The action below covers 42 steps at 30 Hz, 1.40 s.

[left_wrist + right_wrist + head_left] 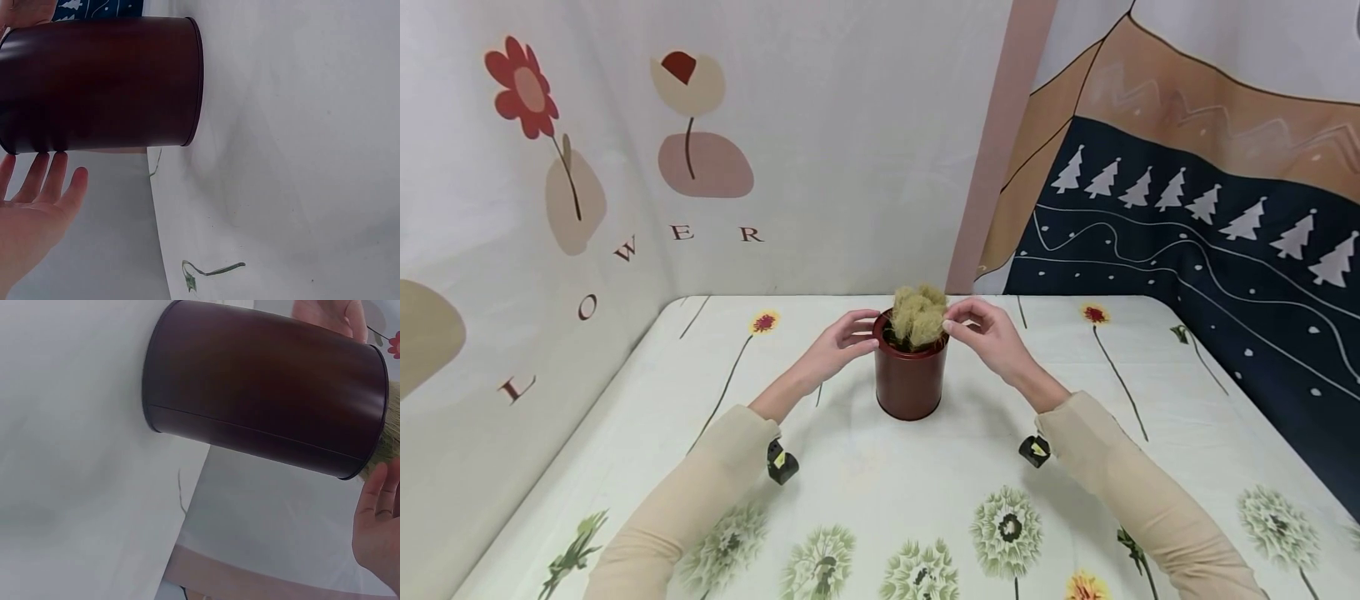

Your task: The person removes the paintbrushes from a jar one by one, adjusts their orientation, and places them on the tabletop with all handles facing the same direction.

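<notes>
A dark red round pot (909, 382) stands upright on the table, with a fluffy clump of yellow-green fibre (917, 317) heaped above its rim. Dark material shows inside the rim, beside the clump. My left hand (844, 343) is at the pot's left side, its fingers spread and their tips right at the wall near the rim. On the other side, my right hand (988, 332) has bent fingers and thumb at the clump's right edge, pinching the fibre there. The right wrist view shows those fingertips (377, 472) by the rim, partly cut off by the frame.
The table (865, 467) is covered by a white cloth printed with flowers and dandelions. Behind it hang a pale curtain (850, 150) with flower prints and a dark blue hanging (1150, 225) with white trees. A black wrist band (782, 463) sits below the left sleeve.
</notes>
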Motion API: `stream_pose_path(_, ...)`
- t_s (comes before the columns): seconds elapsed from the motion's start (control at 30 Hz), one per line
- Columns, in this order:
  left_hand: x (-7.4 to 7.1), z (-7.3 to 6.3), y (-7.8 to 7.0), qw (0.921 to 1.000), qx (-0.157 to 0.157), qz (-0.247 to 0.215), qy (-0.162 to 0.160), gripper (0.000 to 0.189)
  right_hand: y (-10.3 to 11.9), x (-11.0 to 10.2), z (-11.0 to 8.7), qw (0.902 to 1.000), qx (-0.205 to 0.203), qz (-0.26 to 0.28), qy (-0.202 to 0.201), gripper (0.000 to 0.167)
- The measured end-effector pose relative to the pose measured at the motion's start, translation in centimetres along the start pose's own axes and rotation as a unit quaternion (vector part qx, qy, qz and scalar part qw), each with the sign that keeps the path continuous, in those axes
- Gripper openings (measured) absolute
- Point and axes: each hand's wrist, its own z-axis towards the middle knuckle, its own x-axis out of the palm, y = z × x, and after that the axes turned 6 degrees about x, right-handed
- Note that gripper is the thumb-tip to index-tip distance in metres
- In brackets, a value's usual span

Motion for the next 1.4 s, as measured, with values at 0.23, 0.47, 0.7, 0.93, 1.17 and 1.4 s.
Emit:
stream_pose_path(0.23, 0.0, 0.1, 0.1, 1.0, 0.004, -0.007, -0.002, 0.046, 0.4, -0.3, 0.2, 0.9996, -0.027, 0.006, 0.005, 0.014)
stream_pose_path(0.47, 0.0, 0.1, 0.1, 1.0, 0.003, -0.002, -0.001, 0.046, 0.9, -0.6, 0.4, 0.9992, -0.031, 0.023, -0.001, 0.012)
stream_pose_path(0.7, 0.0, 0.0, 0.0, 1.0, -0.003, 0.001, -0.003, 0.046, 1.5, -1.0, 0.5, 0.9987, -0.036, 0.036, -0.01, 0.012)
stream_pose_path(0.93, 0.1, 0.1, 0.1, 1.0, -0.004, 0.007, -0.003, 0.046, 2.1, -1.6, 0.7, 0.9971, -0.055, 0.05, -0.018, 0.005)
stream_pose_path(1.17, 0.0, 0.2, 0.3, 1.0, -0.004, 0.003, -0.004, 0.046, 3.4, -2.3, 0.8, 0.9947, -0.07, 0.063, -0.041, 0.005)
stream_pose_path(1.4, -0.6, 0.8, 2.6, 0.9999, 0.005, -0.001, -0.009, 0.048, 5.1, -3.4, 0.9, 0.9893, -0.085, 0.087, -0.08, 0.007)
